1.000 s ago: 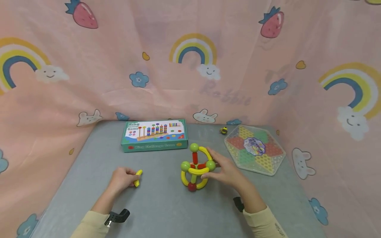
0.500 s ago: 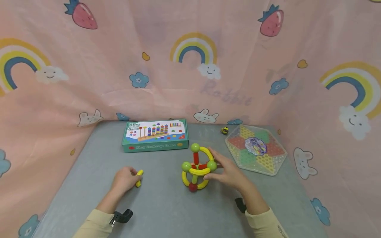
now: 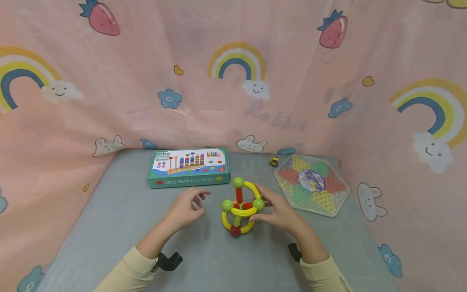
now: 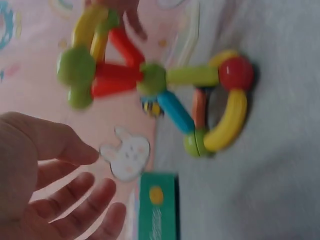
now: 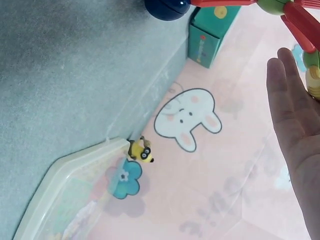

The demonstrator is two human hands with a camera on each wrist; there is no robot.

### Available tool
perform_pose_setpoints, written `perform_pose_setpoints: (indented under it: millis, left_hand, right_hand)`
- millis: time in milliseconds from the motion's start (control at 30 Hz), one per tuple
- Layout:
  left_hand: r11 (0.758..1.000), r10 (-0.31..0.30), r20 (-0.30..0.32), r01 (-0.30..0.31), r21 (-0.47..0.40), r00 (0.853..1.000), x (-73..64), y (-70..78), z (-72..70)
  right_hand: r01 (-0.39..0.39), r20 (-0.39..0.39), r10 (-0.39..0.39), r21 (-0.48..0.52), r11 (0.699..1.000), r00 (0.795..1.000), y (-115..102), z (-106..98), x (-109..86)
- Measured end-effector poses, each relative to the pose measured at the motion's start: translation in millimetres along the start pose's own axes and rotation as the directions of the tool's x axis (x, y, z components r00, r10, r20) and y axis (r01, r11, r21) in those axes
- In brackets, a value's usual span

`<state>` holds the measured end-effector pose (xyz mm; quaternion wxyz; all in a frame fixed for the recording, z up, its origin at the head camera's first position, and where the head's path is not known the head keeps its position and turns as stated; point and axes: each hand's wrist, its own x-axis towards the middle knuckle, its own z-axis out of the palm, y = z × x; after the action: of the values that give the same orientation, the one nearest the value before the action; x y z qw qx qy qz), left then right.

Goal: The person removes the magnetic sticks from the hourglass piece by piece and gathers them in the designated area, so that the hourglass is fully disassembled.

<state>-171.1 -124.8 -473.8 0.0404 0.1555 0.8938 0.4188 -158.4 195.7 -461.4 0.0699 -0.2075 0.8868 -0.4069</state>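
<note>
A magnetic ball-and-stick toy stands on the grey table, built of green and red balls, straight sticks and yellow curved pieces. In the left wrist view its blue stick also shows. My right hand rests against its right side, thumb low and fingers higher, fairly straight in the right wrist view. My left hand is just left of the toy, apart from it, with loosely bent fingers and nothing held. Behind the left wrist a sliver of the yellow curved piece shows; the remainder is hidden.
A green Ring Challenge Game box lies at the back left. At the back right are a hexagonal star-pattern game board and a small yellow-and-black bee figure. A pink printed cloth hangs behind the table.
My left hand has let go of the yellow curved piece and moved right, toward the toy. The right hand and the toy have stayed in place.
</note>
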Motion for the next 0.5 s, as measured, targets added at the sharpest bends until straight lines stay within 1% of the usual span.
perform_pose_setpoints:
  millis: [100,167,267,333,400,500]
  left_hand:
    - [0.996,0.079,0.041,-0.078,-0.033,0.996,1.3,16.3,4.3]
    - [0.993,0.114,0.09,-0.11,-0.05,0.989,1.7,25.0,6.0]
    - [0.988,0.149,0.182,-0.142,-0.053,0.972,2.0,34.4,7.5]
    - [0.985,0.171,0.227,-0.164,-0.047,0.959,2.6,38.3,8.1]
    - [0.981,0.196,0.247,-0.193,-0.034,0.949,4.2,39.9,9.0]
    - [0.971,0.238,0.247,-0.238,-0.03,0.939,8.1,42.0,10.9]
  right_hand:
    - [-0.003,0.001,0.003,0.005,1.0,1.0,-1,-1,0.2]
    - [-0.004,0.004,0.004,0.01,1.0,1.0,-1,-2,0.5]
    - [-0.007,0.007,0.007,0.019,1.0,1.0,-2,-2,0.5]
    - [-0.007,0.005,0.007,0.026,1.0,1.0,-3,-1,0.3]
    - [-0.003,-0.005,0.003,0.022,1.0,1.0,-4,-1,-0.4]
    - [0.03,-0.024,-0.03,0.025,0.999,0.999,-5,-2,-0.9]
